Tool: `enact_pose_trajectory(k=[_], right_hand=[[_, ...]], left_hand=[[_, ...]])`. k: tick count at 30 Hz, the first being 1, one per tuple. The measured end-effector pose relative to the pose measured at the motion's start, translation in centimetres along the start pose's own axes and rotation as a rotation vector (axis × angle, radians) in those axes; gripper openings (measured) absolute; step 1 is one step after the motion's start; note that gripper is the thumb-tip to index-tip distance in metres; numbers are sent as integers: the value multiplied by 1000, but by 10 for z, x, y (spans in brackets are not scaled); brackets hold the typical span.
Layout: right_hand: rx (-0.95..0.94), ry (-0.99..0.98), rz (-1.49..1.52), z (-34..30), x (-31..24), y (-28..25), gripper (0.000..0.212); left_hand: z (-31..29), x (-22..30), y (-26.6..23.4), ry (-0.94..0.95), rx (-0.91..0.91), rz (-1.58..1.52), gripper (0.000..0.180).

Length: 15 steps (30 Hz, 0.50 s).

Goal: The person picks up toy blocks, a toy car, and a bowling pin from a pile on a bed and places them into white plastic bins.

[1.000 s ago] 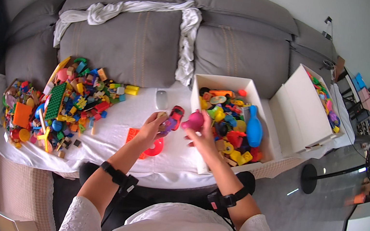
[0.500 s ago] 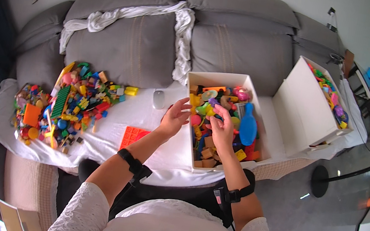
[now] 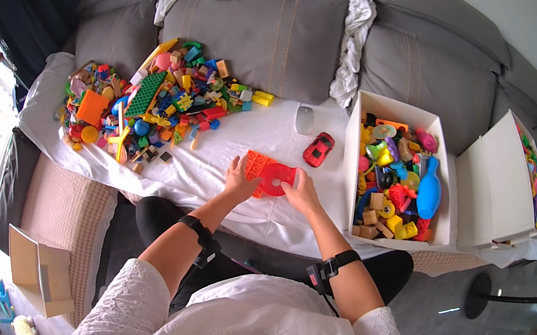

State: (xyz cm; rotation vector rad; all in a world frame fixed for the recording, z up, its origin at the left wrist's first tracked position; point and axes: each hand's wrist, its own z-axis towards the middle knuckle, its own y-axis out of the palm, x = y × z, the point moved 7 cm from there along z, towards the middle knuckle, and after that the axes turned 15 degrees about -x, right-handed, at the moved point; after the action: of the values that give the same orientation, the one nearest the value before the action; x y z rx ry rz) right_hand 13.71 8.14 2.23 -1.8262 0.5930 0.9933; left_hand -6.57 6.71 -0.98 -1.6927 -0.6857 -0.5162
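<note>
In front of me on the white sheet is an orange-red studded plate (image 3: 255,163), with a flat red disc (image 3: 269,183) that has a small hole overlapping its right side. My left hand (image 3: 239,178) grips the plate's left edge, its thumb reaching toward the disc. With fingers bent around the right edge of the disc, my right hand (image 3: 302,192) holds it from the other side. Whether plate and disc are lifted off the sheet I cannot tell. A red toy car (image 3: 318,149) lies just beyond my right hand, and a white computer mouse (image 3: 303,120) behind it.
A large pile of mixed toys and blocks (image 3: 151,102) covers the left of the sofa seat. On the right stands a white box (image 3: 454,138) of toys, a blue bowling pin (image 3: 429,189) on top. Farther right is another white box (image 3: 493,180), tilted. Grey cushions (image 3: 248,36) line the back.
My view has swung left. Both hands, apart and empty before, have left the toy box and closed on the studded plate and red disc. The car, hidden earlier, now shows.
</note>
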Motion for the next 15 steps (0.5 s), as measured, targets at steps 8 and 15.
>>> enact_pose_trajectory(k=[8,15], right_hand=[[45,290,237,12,65,37,43],[219,269,270,26,72,40,31]], left_hand=[[-4,5,-4,-262,-240,80,95],[26,-56,15,-99,-175,-214,58]])
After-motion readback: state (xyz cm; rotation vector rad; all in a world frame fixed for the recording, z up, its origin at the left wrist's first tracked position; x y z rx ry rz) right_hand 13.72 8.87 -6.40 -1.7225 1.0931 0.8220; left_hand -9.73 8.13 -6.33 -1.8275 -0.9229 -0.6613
